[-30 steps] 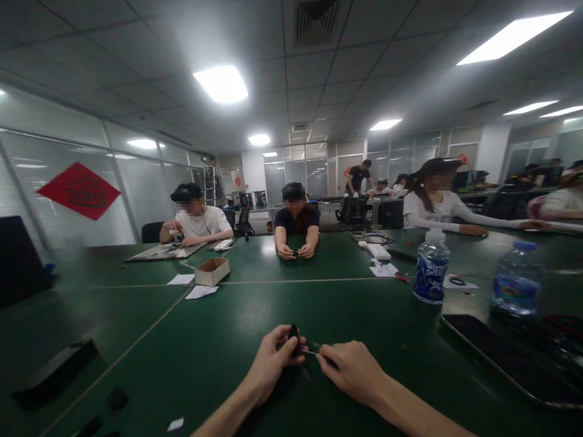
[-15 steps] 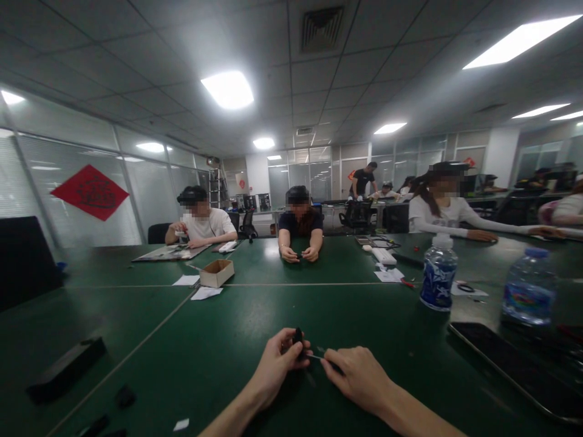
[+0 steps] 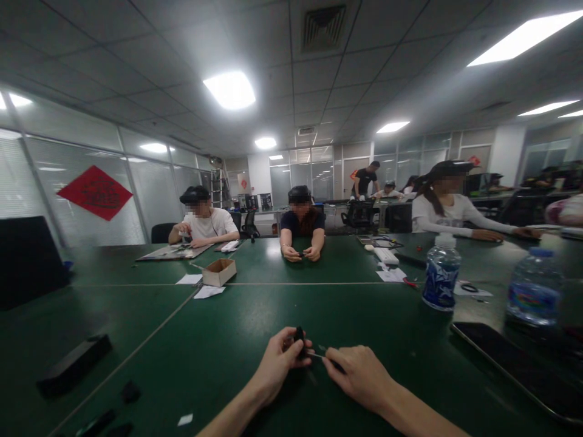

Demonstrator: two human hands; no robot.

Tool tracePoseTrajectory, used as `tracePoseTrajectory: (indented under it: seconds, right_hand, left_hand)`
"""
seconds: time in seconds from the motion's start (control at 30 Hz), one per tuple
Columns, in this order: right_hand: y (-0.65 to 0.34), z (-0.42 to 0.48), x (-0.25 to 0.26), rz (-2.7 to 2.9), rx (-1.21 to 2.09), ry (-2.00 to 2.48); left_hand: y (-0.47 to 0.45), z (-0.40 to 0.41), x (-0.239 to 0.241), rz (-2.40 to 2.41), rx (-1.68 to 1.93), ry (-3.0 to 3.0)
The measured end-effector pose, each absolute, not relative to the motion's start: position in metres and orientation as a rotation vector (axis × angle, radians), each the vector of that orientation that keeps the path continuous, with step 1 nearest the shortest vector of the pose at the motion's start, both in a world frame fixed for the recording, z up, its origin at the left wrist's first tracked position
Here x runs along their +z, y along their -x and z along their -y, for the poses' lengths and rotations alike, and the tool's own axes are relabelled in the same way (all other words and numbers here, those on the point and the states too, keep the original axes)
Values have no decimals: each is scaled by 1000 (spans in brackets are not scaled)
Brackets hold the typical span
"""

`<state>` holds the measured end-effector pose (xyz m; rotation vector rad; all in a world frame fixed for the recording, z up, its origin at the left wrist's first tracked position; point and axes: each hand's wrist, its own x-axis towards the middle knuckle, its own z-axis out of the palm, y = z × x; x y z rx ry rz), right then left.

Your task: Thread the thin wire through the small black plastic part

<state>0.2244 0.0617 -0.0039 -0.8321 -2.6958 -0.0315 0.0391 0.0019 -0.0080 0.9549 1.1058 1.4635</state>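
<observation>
My left hand (image 3: 277,359) is closed around a small black part (image 3: 299,335), which stands up between thumb and fingers. Its lower portion is hidden by my fingers. In my right hand (image 3: 359,371) is a screwdriver (image 3: 316,355) with a thin metal shaft, its dark handle mostly covered by the grip. The shaft points left and reaches the black part at my left fingers; whether the tip sits inside it, I cannot tell. Both hands are just above the green table (image 3: 255,315).
On the right lie a phone (image 3: 514,367) and two bottles, one blue-labelled (image 3: 441,276), one clear (image 3: 535,291). At left are a long black block (image 3: 75,364) and small black pieces (image 3: 131,391). A cardboard box (image 3: 219,272) stands farther off. Several people sit around the tables.
The whole view has shifted slightly, so the surroundings appear a little farther right. My hands keep nearly the same pose on the black part and the screwdriver.
</observation>
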Motion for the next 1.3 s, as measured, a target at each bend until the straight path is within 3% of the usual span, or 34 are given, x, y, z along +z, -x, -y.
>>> tracePoseTrajectory:
  seconds: [0.53, 0.97, 1.3]
  right_hand:
    - [-226, -56, 8, 2716, 127, 839]
    - [-225, -61, -4, 2676, -32, 789]
    - [-226, -61, 0, 2668, 42, 767]
  left_hand:
    - [-39, 1, -6, -1083, 1454, -953]
    - [-39, 1, -5, -1092, 1462, -989]
    - [-39, 2, -4, -1101, 1423, -1039]
